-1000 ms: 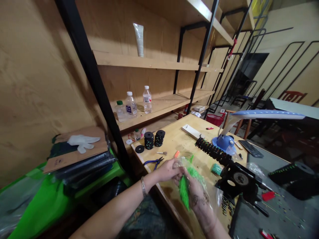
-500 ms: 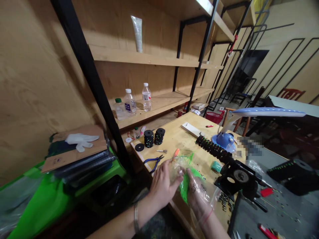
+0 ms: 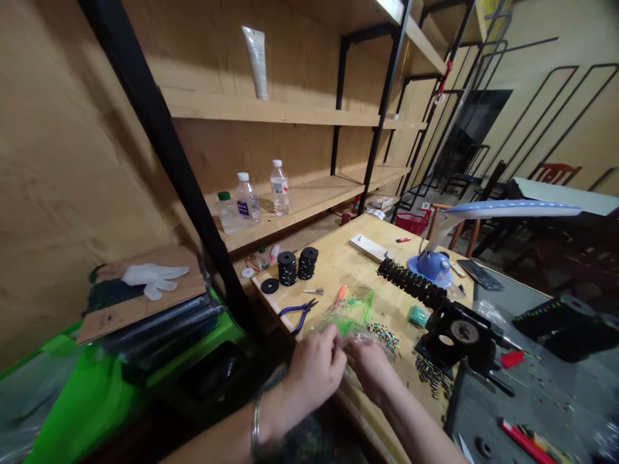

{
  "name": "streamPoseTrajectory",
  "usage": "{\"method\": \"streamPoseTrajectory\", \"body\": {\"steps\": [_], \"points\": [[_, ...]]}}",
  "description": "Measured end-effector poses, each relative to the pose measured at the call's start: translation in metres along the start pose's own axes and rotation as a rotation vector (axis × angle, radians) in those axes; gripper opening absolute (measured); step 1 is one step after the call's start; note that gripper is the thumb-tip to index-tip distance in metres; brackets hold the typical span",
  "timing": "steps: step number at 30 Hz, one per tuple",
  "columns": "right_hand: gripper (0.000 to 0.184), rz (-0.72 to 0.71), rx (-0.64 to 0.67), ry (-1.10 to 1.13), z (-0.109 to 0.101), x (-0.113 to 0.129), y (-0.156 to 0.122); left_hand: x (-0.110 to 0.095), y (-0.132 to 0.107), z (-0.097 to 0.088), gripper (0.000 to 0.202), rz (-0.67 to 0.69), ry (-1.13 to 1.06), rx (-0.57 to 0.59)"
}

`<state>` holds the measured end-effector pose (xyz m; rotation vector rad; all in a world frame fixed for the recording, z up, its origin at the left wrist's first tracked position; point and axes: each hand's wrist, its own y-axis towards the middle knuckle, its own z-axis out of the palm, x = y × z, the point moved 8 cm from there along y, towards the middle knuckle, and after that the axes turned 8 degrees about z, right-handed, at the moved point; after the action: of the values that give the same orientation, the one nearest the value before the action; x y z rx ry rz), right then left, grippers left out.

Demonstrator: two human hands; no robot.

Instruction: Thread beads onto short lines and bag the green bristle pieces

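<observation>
a clear plastic bag [image 3: 333,319] with green strands [image 3: 345,325] in it sits at the near edge of the wooden table [image 3: 333,264], between the person's two hands. the left hand [image 3: 319,361] is clenched on the film from the left, knuckles up; the right hand [image 3: 371,367] grasps it from the right with curled fingers, the tips partly hidden. the bag is crumpled, so i cannot tell one clear long axis; the green spreads just beyond the knuckles, towards the far side of the table.

the table's near edge slants from upper left to lower right, passing beneath the wrists. blue-handled pliers [image 3: 300,314] lie near that edge, left of the hands, jaws pointing away to the right. an orange-handled tool [image 3: 341,294] lies just beyond the bag, and colourful beads [image 3: 383,335] crowd its right side. farther right stands a black metal device [image 3: 454,338]. a wide stretch of wood runs between the black spools [image 3: 297,265] and the white bar [image 3: 368,247].
</observation>
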<state>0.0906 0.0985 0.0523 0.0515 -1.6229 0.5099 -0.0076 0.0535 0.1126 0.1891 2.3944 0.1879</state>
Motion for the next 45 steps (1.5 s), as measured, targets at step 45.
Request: {"method": "streamPoseTrajectory", "body": {"steps": [45], "points": [[0.018, -0.172, -0.247, -1.499, -0.067, -0.009, 0.01, 0.04, -0.009, -0.097, 0.022, -0.225, -0.758, -0.061]]}}
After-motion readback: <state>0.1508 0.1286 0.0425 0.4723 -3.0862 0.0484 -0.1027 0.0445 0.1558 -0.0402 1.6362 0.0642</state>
